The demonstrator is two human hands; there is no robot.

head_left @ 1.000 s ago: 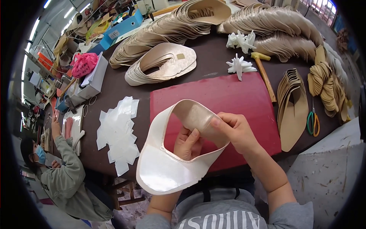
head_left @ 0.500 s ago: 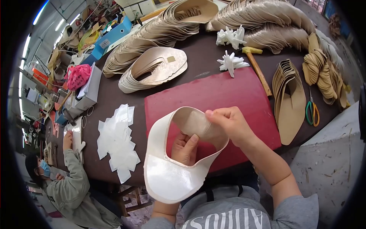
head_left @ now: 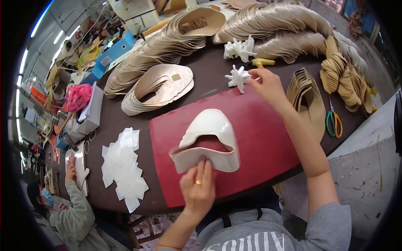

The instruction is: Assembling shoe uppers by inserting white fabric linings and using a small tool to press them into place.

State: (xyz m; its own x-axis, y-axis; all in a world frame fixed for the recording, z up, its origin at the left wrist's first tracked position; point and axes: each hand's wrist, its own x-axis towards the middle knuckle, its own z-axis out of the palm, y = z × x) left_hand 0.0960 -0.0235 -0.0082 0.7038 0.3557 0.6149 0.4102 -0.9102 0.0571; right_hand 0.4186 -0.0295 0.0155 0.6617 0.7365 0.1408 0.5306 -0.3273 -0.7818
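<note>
A glossy white shoe upper (head_left: 211,122) rests on the red mat (head_left: 268,138), its rounded closed end pointing away from me and its opening facing up. At its near band, my left hand (head_left: 198,184) has two fingers pressed together against the material. My right hand (head_left: 268,85) is stretched out to the far edge of the mat, its fingers curled in at the lower cluster of white strips (head_left: 237,78). What lies between those fingertips is hidden. Just beyond them shows the yellow head of a hammer (head_left: 263,62); the hand and forearm cover most of its handle.
White sheets (head_left: 124,167) lie left of the mat. Behind it are a pile of shoe uppers (head_left: 167,94) and long overlapping stacks (head_left: 167,50). Tan pieces (head_left: 307,100) and scissors (head_left: 333,121) are at the right. A co-worker (head_left: 73,213) sits at the left.
The shoe upper has gone from my two hands down onto the mat and turned round. My right hand has left it and moved away to the white strips; my left hand stays on it.
</note>
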